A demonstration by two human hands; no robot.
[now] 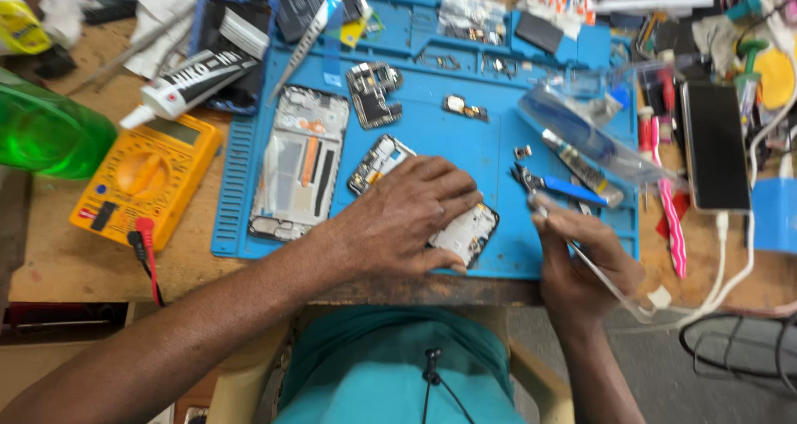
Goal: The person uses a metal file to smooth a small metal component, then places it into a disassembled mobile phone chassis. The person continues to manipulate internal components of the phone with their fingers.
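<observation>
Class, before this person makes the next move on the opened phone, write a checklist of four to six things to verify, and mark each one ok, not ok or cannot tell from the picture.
1. Opened phone held down flat on the blue mat by the left hand: ok.
2. Right hand has a firm grip on the thin tool: ok.
3. Tool tip touching the phone: cannot tell, the tip is hidden.
4. Small loose part lies on the mat, away from the hands: ok.
5. Blue-handled cutters lie close to the right hand, a possible snag: not ok.

Bright, even light; soft shadows, edges slightly warped.
</observation>
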